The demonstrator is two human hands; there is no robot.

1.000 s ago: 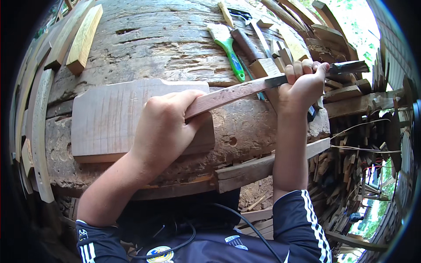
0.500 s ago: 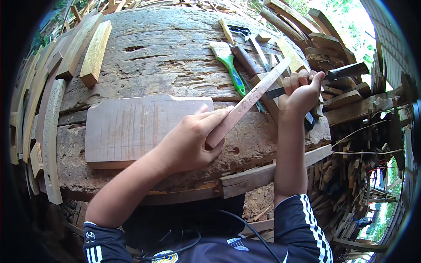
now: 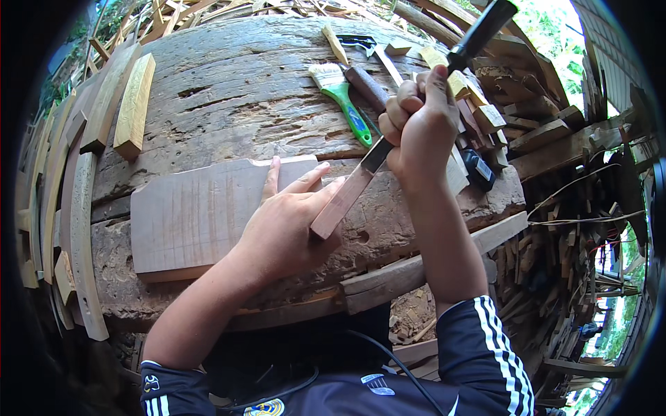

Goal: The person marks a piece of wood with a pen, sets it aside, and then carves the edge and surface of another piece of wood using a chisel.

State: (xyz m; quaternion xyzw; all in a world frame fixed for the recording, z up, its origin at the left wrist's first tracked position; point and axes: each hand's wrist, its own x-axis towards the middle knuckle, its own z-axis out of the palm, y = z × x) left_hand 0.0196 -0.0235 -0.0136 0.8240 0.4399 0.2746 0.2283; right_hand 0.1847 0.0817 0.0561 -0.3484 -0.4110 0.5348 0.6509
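Note:
My left hand (image 3: 283, 220) rests over the right part of a flat board (image 3: 184, 218) with a notched far edge, its fingertips stretched across the wood. A narrow wooden strip (image 3: 340, 205) slants along the forefinger side of that hand, which steadies it; the thumb is hidden. My right hand (image 3: 424, 132) is wrapped around a chisel (image 3: 480, 36) with a black handle pointing up and away. Its flat dark blade slopes down onto the strip. The strip's far end is hidden behind the blade and right hand.
On the worn, cracked bench (image 3: 236, 76), a green-handled paintbrush (image 3: 345, 104) lies beside a brown tool handle (image 3: 366, 88) and a saw (image 3: 388, 66). A small black box-shaped object (image 3: 479, 170) sits at the right edge. Wooden battens (image 3: 135, 104) line the left side.
My right hand has moved left and swung the chisel steeper, its blade now on the strip. My left hand has shifted left and lower, with its fingers spread onto the board.

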